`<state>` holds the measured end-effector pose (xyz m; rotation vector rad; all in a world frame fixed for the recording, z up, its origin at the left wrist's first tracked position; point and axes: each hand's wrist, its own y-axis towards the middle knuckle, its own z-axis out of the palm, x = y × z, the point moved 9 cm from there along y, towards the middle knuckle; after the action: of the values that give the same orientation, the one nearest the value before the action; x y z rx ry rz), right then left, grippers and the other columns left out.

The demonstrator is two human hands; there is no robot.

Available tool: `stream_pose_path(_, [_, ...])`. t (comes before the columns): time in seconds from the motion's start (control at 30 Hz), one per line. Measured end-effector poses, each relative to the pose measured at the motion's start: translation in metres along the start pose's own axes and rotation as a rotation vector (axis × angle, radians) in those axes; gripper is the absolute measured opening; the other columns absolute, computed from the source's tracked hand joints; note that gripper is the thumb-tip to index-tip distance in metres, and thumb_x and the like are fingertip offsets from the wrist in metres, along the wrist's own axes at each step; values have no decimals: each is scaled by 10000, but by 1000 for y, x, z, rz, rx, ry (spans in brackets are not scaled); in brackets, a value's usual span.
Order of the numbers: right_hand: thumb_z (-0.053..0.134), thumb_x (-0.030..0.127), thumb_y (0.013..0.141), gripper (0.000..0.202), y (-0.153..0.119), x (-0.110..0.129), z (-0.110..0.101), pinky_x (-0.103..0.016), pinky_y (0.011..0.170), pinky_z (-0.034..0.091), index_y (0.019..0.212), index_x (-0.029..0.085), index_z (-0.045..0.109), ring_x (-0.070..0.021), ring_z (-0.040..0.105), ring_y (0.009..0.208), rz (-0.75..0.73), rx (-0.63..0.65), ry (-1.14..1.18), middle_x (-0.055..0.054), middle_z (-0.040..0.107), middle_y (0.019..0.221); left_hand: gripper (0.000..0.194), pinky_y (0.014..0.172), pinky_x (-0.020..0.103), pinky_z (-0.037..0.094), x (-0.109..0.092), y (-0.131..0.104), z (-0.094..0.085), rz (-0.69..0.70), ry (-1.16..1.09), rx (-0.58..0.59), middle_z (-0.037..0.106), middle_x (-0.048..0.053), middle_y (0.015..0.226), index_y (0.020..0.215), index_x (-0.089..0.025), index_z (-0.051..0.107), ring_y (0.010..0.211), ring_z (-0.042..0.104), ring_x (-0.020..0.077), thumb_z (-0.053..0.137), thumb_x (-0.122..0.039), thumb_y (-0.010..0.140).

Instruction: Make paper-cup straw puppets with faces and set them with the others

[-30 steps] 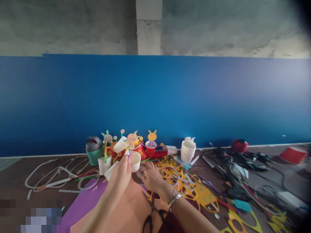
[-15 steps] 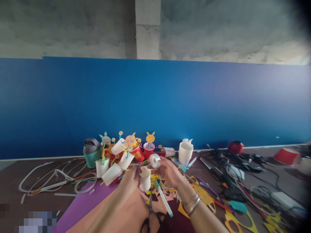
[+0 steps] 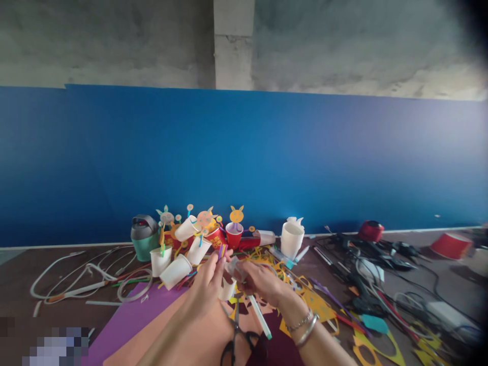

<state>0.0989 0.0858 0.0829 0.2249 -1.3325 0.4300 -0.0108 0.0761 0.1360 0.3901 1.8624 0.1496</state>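
Note:
My left hand (image 3: 209, 277) is closed on purple and yellow strips (image 3: 222, 251), which stick up above its fingers. Close beside it, my right hand (image 3: 256, 277) pinches a clear roll of tape (image 3: 233, 267), partly covered by the fingers. Between and just below the hands stands a white paper cup (image 3: 227, 290), half hidden. Black scissors (image 3: 237, 330) lie open on the orange paper (image 3: 183, 333), and a white marker with a green tip (image 3: 261, 317) lies to their right.
Behind the hands are several white and red cups with paper animal faces (image 3: 236, 216). A teal container (image 3: 145, 246) and white cables (image 3: 89, 277) are at left. Yellow paper scraps (image 3: 320, 307), black cables (image 3: 366, 300) and a white cup (image 3: 292, 239) are at right.
My right hand has moved left with the tape, up against my left hand. The strips in my left hand now point upward and show more clearly.

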Motion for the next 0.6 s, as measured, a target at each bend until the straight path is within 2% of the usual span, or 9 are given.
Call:
stream_pose_path(0.13, [459,366,859,303,-17,19,17,-280,454,264,650,213,618,-124,379,479,-37,89,-139,-4,519,581,350,501,251,427,0,-1,8,-8,-93,25,605,11,591,906,-183,565,504,553,155,368,-472,920])
stream_pose_path(0.27, [476,374,860,291,-23,32,16,-296,512,333,694,222,660,-152,452,528,-108,90,-231,-18,561,622,340,445,227,379,6,2,1,-91,-248,-31,553,-38,550,856,-192,515,433,480,118,427,-520,883])
stream_pose_path(0.37, [510,403,856,269,-24,34,13,-296,546,377,742,220,670,-162,486,558,-115,104,-217,-20,574,633,340,448,223,376,6,3,-5,-135,-324,-59,541,-51,539,830,-195,505,437,486,116,478,-533,848])
stream_pose_path(0.6, [538,417,848,289,-35,46,20,-293,579,419,966,200,689,-177,556,628,-99,219,-201,-40,628,712,310,424,198,332,9,2,1,-152,-441,-7,540,-64,497,854,-198,488,412,473,100,503,-507,850])
